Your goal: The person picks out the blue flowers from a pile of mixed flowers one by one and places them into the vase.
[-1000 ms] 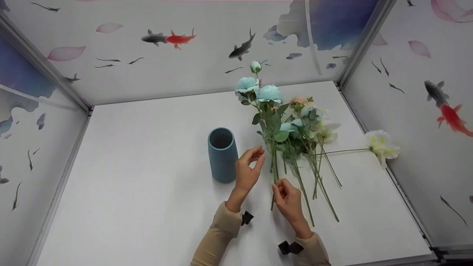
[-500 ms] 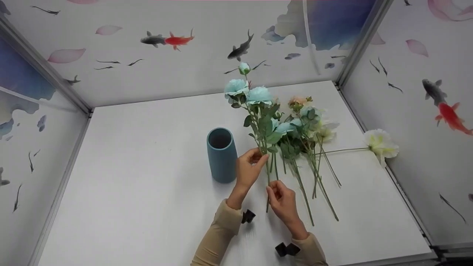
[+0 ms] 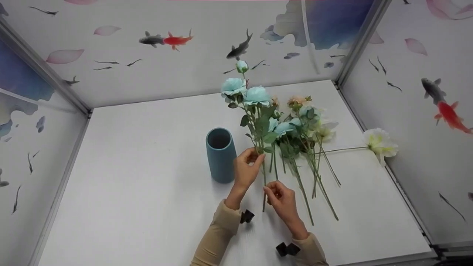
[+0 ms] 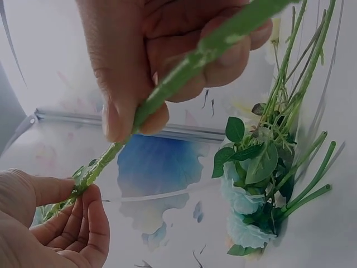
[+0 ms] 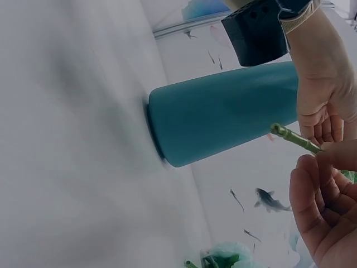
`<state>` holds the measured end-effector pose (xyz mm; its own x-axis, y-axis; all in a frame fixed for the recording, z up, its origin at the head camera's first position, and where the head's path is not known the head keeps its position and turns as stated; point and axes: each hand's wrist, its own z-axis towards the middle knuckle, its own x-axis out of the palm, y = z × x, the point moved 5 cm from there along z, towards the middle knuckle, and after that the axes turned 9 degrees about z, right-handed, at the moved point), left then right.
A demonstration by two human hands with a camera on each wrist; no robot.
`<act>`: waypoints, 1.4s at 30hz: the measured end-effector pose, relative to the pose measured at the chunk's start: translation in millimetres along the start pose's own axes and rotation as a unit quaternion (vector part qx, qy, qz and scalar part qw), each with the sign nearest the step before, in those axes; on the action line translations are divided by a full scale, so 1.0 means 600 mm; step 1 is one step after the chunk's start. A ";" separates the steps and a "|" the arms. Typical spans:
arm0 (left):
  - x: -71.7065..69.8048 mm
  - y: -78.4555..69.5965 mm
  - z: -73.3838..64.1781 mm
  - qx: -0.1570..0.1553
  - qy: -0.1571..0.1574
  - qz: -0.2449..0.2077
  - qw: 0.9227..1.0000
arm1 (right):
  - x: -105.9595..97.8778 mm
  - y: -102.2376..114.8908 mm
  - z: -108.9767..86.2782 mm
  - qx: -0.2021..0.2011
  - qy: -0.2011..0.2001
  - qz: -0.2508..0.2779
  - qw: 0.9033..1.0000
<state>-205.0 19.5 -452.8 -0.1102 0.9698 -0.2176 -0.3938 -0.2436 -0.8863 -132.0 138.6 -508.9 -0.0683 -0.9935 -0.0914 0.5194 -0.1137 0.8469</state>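
A light-blue artificial flower stem (image 3: 257, 96) with two full blooms, a bud and green leaves is held upright and slightly tilted. My left hand (image 3: 245, 168) pinches its green stalk just below the leaves. Lower down, my right hand (image 3: 282, 199) pinches the same stalk between thumb and fingers, with its cut end (image 5: 279, 130) poking out past them in the right wrist view. Just left of my left hand stands a teal vase (image 3: 222, 159), upright, its dark mouth facing up. The left wrist view shows both hands on the knobbly stalk (image 4: 173, 81).
Several more stems, including blue blooms (image 3: 284, 128) and a peach flower (image 3: 297, 100), lie in a pile to the right on the white table (image 3: 129, 184). A single white-yellow flower (image 3: 380, 144) reaches the right table edge. Printed panels enclose the back and sides.
The blue flower stem has moved left, away from the pile toward the vase. My left hand has taken hold of its stalk; my right hand has shifted slightly left with it.
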 end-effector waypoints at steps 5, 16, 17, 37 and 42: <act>-0.014 -0.014 0.006 0.021 -0.021 0.007 1.000 | -0.027 -0.011 -0.004 0.040 -0.037 -0.026 0.998; -0.050 -0.054 0.030 0.076 -0.079 -0.004 0.994 | -0.088 -0.038 -0.030 0.124 -0.105 -0.082 0.983; -0.054 -0.056 0.031 0.081 -0.085 -0.012 0.993 | -0.092 -0.038 -0.032 0.124 -0.109 -0.088 0.982; -0.118 -0.058 0.037 0.175 -0.203 -0.060 0.962 | -0.164 -0.122 -0.076 0.195 -0.156 -0.151 0.956; -0.139 -0.069 0.040 0.194 -0.237 -0.062 0.950 | -0.170 -0.129 -0.081 0.184 -0.155 -0.170 0.956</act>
<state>-201.2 -51.8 -388.2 -0.4033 0.8996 0.1676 -0.7272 -0.2039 -0.6555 -124.2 248.5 -590.6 -0.4583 -0.8425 -0.2831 0.0909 -0.3612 0.9280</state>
